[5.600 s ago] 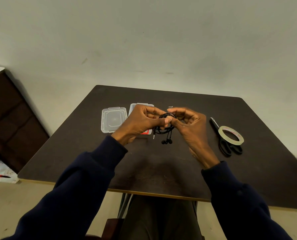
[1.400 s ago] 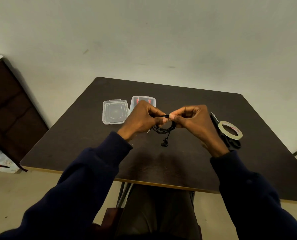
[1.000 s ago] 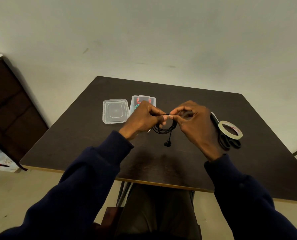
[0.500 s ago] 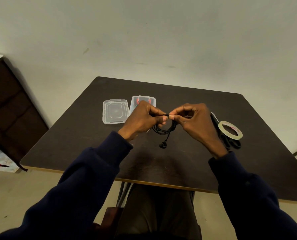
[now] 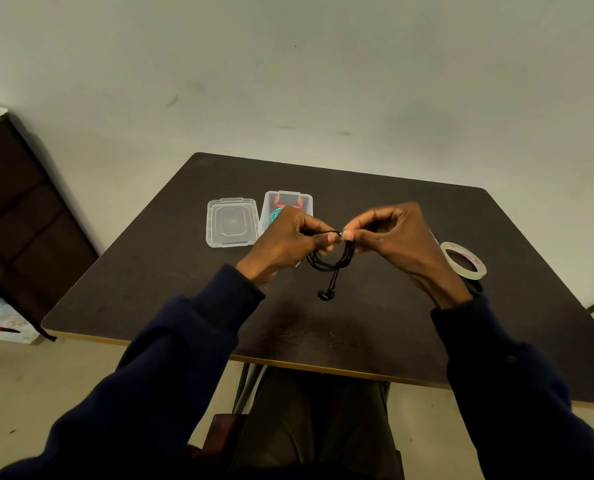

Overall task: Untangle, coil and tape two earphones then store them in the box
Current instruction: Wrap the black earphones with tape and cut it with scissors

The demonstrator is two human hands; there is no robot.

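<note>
Two grips were in view, the left grip (image 5: 288, 244) and the right grip (image 5: 399, 240). Two earphones could be counted: one black earphone (image 5: 330, 265) and one teal earphone (image 5: 275, 214). There was one clear box (image 5: 287, 197), one clear lid (image 5: 231, 221), one tape roll (image 5: 470, 274) and one pair of scissors (image 5: 474, 287), on one desk (image 5: 358, 323).

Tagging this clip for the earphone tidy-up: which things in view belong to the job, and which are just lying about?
Job: black earphone coil, pinched by left hand and right hand; tape roll; scissors, mostly hidden; open clear box; box lid.
Lying about: dark cabinet at left; white bag on the floor.
</note>
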